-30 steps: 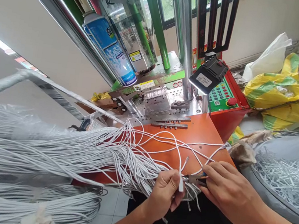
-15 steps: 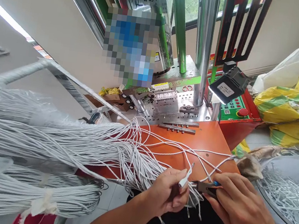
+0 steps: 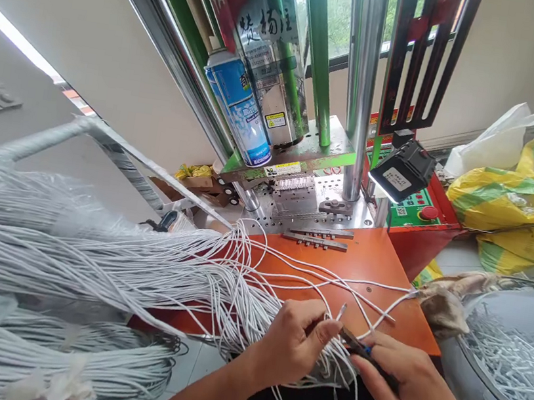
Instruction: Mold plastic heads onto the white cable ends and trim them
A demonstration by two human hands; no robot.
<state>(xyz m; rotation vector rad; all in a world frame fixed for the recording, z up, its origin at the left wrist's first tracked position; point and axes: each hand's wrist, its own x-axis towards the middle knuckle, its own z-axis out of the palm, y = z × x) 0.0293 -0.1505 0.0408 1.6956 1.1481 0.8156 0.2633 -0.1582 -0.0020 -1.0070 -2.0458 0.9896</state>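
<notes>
My left hand (image 3: 296, 343) is closed, thumb against fingers, on the end of a white cable (image 3: 341, 311), whose tip pokes up past the thumb. My right hand (image 3: 403, 381) grips a pair of pliers (image 3: 351, 340) with dark jaws and a bit of blue on the handle. The jaws reach to my left fingertips; whether they are closed on the cable is hidden. A thick bundle of white cables (image 3: 137, 274) runs in from the left and ends beneath my hands. Several loose cable ends dangle below them.
An orange table (image 3: 317, 267) lies beyond my hands, with metal bars (image 3: 315, 240) on it. Behind stands a green press (image 3: 323, 62) with a spray can (image 3: 240, 110) and a work lamp (image 3: 403, 169). At right is a lined bin (image 3: 512, 367) of white scraps.
My left hand has turned and its fingers have closed further over the white cable end. The pliers have swung to a steeper angle, their jaws now at my left fingertips.
</notes>
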